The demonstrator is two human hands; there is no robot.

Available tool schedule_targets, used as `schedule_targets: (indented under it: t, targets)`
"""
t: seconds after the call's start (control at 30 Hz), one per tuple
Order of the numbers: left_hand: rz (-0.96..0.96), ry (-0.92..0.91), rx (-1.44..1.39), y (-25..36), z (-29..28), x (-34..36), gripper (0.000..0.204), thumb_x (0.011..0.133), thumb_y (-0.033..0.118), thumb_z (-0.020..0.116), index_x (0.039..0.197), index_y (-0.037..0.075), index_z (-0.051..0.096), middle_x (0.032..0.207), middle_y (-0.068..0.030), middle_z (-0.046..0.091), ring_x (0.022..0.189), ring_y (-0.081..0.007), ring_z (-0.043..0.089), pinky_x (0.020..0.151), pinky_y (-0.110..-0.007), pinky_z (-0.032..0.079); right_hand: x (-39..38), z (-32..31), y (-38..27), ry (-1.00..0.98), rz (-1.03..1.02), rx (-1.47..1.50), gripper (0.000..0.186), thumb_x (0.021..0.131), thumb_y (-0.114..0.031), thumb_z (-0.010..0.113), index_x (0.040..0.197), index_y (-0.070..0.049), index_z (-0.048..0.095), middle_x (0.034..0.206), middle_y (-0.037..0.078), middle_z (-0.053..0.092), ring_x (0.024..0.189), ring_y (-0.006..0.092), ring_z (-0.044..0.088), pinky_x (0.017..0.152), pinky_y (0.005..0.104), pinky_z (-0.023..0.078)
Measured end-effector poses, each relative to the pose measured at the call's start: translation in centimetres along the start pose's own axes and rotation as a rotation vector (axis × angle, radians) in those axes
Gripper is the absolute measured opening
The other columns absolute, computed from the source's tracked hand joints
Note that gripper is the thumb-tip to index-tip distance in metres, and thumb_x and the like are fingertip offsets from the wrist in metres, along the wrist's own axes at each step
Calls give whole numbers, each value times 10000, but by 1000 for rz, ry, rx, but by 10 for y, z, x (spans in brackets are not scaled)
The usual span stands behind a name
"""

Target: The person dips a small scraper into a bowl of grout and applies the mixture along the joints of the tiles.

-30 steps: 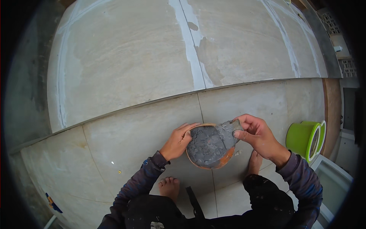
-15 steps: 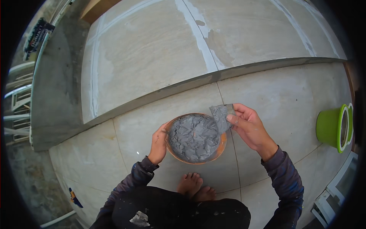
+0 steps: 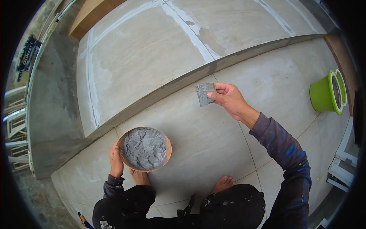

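Note:
My left hand (image 3: 116, 160) is closed on the left side of an orange-brown bowl (image 3: 169, 148), held over the floor at lower left. Thick grey paste (image 3: 144, 147) with a rough, ridged surface fills most of the bowl. Out in front, my right hand (image 3: 231, 101) pinches a small, flat, square scraper (image 3: 205, 94) by its right edge, thumb on top. Grey paste coats the scraper's upper face. The scraper is well apart from the bowl and, in the picture, just below the raised step's edge.
Ahead runs a raised tiled step (image 3: 141, 57) with white filler along its joints (image 3: 190, 32). A green bucket (image 3: 322, 93) stands on the right. White frames (image 3: 17, 129) lie at far left, and a dark bag (image 3: 26, 57) above them. My bare foot (image 3: 223, 184) is on the tiled floor.
The bowl has moved left and nearer to me with my left hand. My right hand has lifted the coated scraper away from the bowl, toward the step. My feet are farther apart.

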State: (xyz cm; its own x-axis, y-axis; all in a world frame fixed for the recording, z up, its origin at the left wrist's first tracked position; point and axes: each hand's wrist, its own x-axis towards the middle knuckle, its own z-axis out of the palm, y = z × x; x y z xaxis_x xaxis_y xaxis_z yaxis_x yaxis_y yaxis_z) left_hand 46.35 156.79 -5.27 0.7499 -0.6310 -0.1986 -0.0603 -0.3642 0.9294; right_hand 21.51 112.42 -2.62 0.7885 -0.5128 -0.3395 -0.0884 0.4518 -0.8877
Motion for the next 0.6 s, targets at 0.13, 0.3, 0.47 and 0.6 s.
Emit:
schedule_targets:
  t: [0.13, 0.3, 0.47, 0.6]
  targets:
    - [9, -186, -19, -42, -6, 32, 584, 1136, 396, 373, 1408, -69, 598, 1370, -137, 659, 1298, -235, 582, 1148, -368, 405, 3, 30, 3, 155, 112, -325, 104, 970, -97, 752, 1020, -31, 687, 979, 48, 745, 815, 76, 617, 784, 278, 527]
    - [-43, -352, -113, -67, 23, 56, 626, 1137, 445, 393, 1407, -81, 597, 1380, -161, 661, 1305, -251, 591, 1156, -387, 412, -8, 52, 18, 508, 139, -411, 131, 965, -95, 764, 929, -65, 641, 858, -2, 698, 757, 61, 589, 723, 251, 490]
    - [-21, -419, -56, -98, -3, 75, 701, 1115, 525, 417, 1368, -95, 624, 1347, -180, 676, 1282, -272, 610, 1137, -407, 436, -9, 77, 53, 758, -9, -266, 139, 939, -50, 739, 1024, -22, 633, 888, 24, 686, 763, 77, 613, 674, 263, 497]
    - [-78, -468, -61, -98, -7, 88, 743, 1086, 569, 444, 1343, -103, 633, 1307, -187, 688, 1237, -270, 632, 1104, -410, 464, 16, 66, 66, 861, -291, -359, 157, 913, -28, 727, 1037, 5, 636, 962, 55, 697, 884, 129, 668, 763, 279, 542]
